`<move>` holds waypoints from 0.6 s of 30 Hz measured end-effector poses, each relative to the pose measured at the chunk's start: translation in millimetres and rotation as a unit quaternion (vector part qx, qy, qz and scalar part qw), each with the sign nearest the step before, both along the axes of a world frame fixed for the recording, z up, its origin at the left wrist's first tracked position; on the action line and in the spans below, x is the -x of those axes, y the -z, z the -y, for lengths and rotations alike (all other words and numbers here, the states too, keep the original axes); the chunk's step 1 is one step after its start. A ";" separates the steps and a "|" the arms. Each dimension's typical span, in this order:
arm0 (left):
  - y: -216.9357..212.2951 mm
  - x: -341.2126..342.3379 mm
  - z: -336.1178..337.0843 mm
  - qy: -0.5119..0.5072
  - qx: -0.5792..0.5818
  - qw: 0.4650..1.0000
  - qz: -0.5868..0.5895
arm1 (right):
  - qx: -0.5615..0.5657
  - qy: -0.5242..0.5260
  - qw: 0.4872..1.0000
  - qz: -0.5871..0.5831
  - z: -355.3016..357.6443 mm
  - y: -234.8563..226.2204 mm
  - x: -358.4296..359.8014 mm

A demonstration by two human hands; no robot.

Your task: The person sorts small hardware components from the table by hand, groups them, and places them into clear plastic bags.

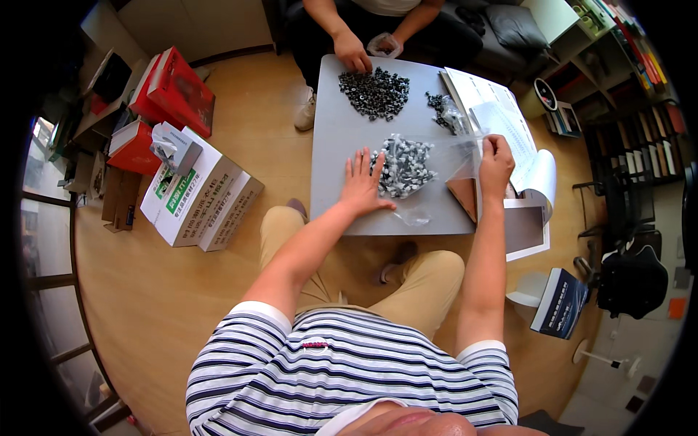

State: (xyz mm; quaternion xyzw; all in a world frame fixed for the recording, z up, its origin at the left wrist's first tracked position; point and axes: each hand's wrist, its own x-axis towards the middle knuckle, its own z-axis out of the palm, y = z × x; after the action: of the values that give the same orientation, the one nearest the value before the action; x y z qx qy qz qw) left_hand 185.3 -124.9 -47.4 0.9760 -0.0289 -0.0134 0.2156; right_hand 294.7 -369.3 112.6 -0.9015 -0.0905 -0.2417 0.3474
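Note:
On the grey table (331, 145) lies a clear plastic bag (452, 154) with a heap of small white-and-black parts (408, 168) in its left portion. My left hand (361, 187) rests flat on the table at the heap's left side, fingers spread, holding nothing. Raised at the table's right edge, my right hand (496, 166) is closed in a pinch on the bag's stretched corner. A crumpled piece of clear plastic (414, 216) sits near the table's front edge. Farther back is a pile of small black parts (376, 94).
Across the table, another person's hand (353, 54) touches the black pile; the other holds a small bag (384, 46). Paper sheets (502, 116) and a brown triangular piece (463, 196) lie at the right. White cartons (203, 196) and red boxes (178, 91) stand on the floor left.

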 end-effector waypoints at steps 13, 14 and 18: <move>-4.3 -25.5 40.6 -0.002 0.009 1.000 0.023 | 0.043 -0.023 0.998 0.040 -2.1 -24.8 -6.6; -4.4 -26.5 44.5 -0.008 0.008 1.000 0.029 | 0.069 -0.043 0.996 0.045 -3.9 -26.2 -6.2; 7.1 -33.1 52.2 -0.031 0.022 0.997 0.060 | 0.061 -0.032 0.996 0.056 -7.6 -43.4 -9.5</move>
State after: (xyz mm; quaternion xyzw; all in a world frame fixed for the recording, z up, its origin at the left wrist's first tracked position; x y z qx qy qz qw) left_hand 218.4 -177.1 -54.5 0.9703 -0.0114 0.0529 0.2356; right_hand 304.2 -361.6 155.9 -0.9026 -0.1529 -0.2748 0.2939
